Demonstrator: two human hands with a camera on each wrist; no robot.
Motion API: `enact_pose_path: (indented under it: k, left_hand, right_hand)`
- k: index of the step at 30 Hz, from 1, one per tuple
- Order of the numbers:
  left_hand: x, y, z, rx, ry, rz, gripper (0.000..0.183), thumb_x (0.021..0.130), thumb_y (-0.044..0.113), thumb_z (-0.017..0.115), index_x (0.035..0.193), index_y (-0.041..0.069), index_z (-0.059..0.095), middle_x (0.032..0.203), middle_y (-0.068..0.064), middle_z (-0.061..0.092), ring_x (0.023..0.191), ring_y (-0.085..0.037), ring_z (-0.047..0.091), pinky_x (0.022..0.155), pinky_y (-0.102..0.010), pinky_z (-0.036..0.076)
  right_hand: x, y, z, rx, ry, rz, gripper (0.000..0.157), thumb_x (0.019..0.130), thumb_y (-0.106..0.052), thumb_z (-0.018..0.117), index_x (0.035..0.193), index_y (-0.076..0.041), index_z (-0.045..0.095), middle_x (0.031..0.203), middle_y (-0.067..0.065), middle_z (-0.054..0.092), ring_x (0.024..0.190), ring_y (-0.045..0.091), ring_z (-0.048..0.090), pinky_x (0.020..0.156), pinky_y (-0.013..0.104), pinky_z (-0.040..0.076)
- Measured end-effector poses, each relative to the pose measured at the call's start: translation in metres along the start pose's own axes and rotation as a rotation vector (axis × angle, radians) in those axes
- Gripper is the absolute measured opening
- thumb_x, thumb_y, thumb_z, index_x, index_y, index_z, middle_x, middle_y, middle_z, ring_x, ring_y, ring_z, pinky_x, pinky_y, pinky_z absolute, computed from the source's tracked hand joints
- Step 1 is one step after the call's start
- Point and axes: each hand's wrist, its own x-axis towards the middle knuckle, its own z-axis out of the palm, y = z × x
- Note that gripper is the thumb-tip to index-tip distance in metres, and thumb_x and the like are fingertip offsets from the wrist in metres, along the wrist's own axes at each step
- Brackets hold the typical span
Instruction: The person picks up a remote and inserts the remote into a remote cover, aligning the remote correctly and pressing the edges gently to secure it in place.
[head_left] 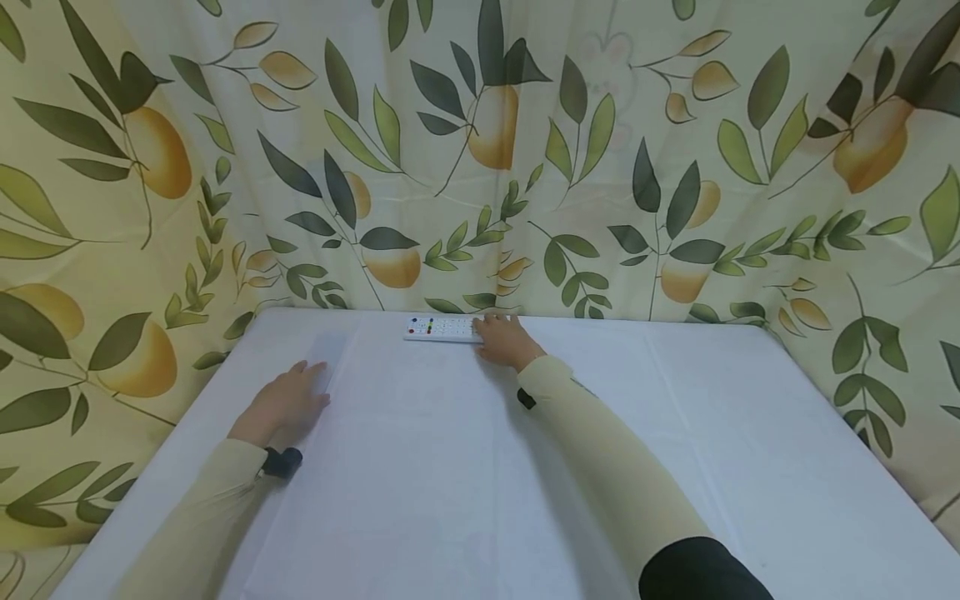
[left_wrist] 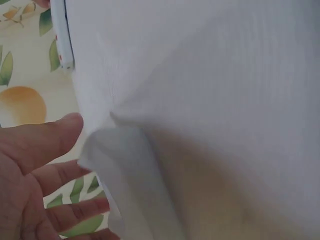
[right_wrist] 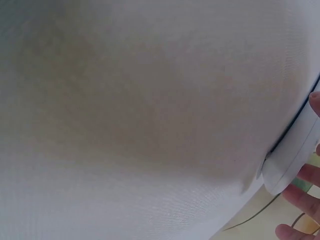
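Observation:
A white remote control [head_left: 442, 329] with small coloured buttons lies along the far edge of the table. My right hand [head_left: 507, 340] holds its right end; in the right wrist view the thumb [right_wrist: 315, 101] is at the near side and the fingers [right_wrist: 302, 200] at the far side. My left hand [head_left: 281, 404] is over the left part of the table, fingers spread. Beside its fingertips is a pale, thin, sheet-like thing [left_wrist: 132, 175] with a raised fold; its kind cannot be made out. In the head view it shows as a faint bluish patch [head_left: 327, 350].
A white cloth [head_left: 420, 475] with creases covers the table [head_left: 637, 417]. A curtain [head_left: 450, 167] printed with leaves and yellow fruit hangs right behind the far edge and along both sides. Dark bands [head_left: 282, 462] sit at the wrists.

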Motion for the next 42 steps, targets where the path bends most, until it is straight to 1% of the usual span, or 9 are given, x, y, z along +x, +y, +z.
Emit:
enact_pose_path:
  k: [7, 11, 13, 18, 21, 25, 29, 36, 42]
  left_hand:
    - [0.009, -0.020, -0.009, 0.075, 0.053, 0.153, 0.040, 0.096, 0.013, 0.043, 0.132, -0.002, 0.048, 0.125, -0.030, 0.051, 0.114, -0.046, 0.052, 0.094, -0.055, 0.043]
    - [0.011, -0.027, -0.014, 0.188, 0.135, 0.276, 0.036, 0.089, -0.001, 0.049, 0.124, 0.001, 0.056, 0.111, -0.023, 0.060, 0.096, -0.039, 0.062, 0.080, -0.048, 0.051]
    - [0.011, -0.030, -0.014, 0.298, 0.190, 0.362, 0.037, 0.086, -0.007, 0.051, 0.121, 0.003, 0.058, 0.107, -0.021, 0.062, 0.092, -0.036, 0.064, 0.076, -0.046, 0.053]
    - [0.013, -0.032, -0.014, 0.527, 0.266, 0.555, 0.043, 0.081, -0.011, 0.057, 0.121, 0.007, 0.059, 0.116, -0.023, 0.060, 0.095, -0.037, 0.064, 0.081, -0.048, 0.052]
    - [0.013, -0.033, -0.015, 0.585, 0.260, 0.625, 0.050, 0.078, -0.011, 0.061, 0.124, 0.009, 0.058, 0.124, -0.024, 0.056, 0.098, -0.037, 0.063, 0.086, -0.048, 0.050]
    - [0.014, -0.035, -0.015, 0.612, 0.227, 0.659, 0.054, 0.079, -0.009, 0.062, 0.128, 0.012, 0.056, 0.131, -0.023, 0.052, 0.107, -0.038, 0.059, 0.093, -0.050, 0.046]
    - [0.016, -0.036, -0.014, 0.620, 0.216, 0.672, 0.054, 0.079, -0.008, 0.063, 0.128, 0.013, 0.056, 0.133, -0.022, 0.051, 0.109, -0.038, 0.058, 0.094, -0.050, 0.045]
    - [0.019, -0.040, -0.013, 0.624, 0.289, 0.731, 0.050, 0.075, -0.010, 0.064, 0.120, 0.012, 0.061, 0.126, -0.022, 0.054, 0.102, -0.037, 0.059, 0.088, -0.048, 0.048]
    - [0.021, -0.042, -0.017, 0.607, 0.268, 0.700, 0.048, 0.076, -0.008, 0.064, 0.119, 0.013, 0.062, 0.128, -0.023, 0.053, 0.104, -0.039, 0.059, 0.090, -0.049, 0.047]
  right_hand:
    - [-0.002, -0.001, -0.001, -0.047, 0.023, -0.002, 0.058, 0.093, -0.031, 0.056, 0.140, -0.002, 0.039, 0.142, 0.019, 0.043, 0.135, 0.034, 0.038, 0.109, 0.054, 0.031]
    - [-0.003, -0.001, 0.000, -0.062, 0.018, 0.000, 0.057, 0.093, -0.032, 0.057, 0.139, -0.003, 0.041, 0.141, 0.018, 0.043, 0.133, 0.035, 0.039, 0.108, 0.055, 0.031]
    - [-0.004, -0.001, 0.001, -0.066, 0.015, 0.001, 0.056, 0.092, -0.032, 0.057, 0.138, -0.004, 0.042, 0.141, 0.018, 0.043, 0.132, 0.035, 0.039, 0.108, 0.055, 0.031]
    - [-0.006, -0.002, 0.002, -0.053, 0.009, -0.001, 0.053, 0.093, -0.030, 0.055, 0.138, -0.004, 0.042, 0.141, 0.018, 0.043, 0.132, 0.035, 0.039, 0.108, 0.056, 0.031]
    - [-0.005, -0.002, 0.003, -0.019, -0.010, 0.007, 0.052, 0.095, -0.027, 0.052, 0.140, -0.003, 0.039, 0.142, 0.018, 0.043, 0.134, 0.034, 0.038, 0.109, 0.056, 0.030]
    - [-0.005, -0.004, 0.003, 0.009, -0.027, 0.019, 0.052, 0.096, -0.024, 0.049, 0.142, -0.004, 0.036, 0.143, 0.019, 0.043, 0.134, 0.034, 0.039, 0.110, 0.056, 0.029]
    - [-0.008, -0.005, 0.001, 0.009, -0.003, 0.004, 0.050, 0.095, -0.021, 0.052, 0.139, -0.003, 0.039, 0.137, 0.020, 0.048, 0.129, 0.035, 0.045, 0.107, 0.056, 0.032]
    - [-0.015, 0.000, 0.002, 0.030, 0.012, -0.007, 0.052, 0.089, -0.020, 0.062, 0.133, 0.000, 0.045, 0.127, 0.020, 0.052, 0.120, 0.034, 0.051, 0.101, 0.054, 0.039]
    - [-0.020, 0.010, 0.003, 0.073, -0.003, 0.014, 0.056, 0.082, -0.019, 0.065, 0.130, 0.001, 0.046, 0.126, 0.020, 0.051, 0.117, 0.033, 0.051, 0.101, 0.053, 0.039]
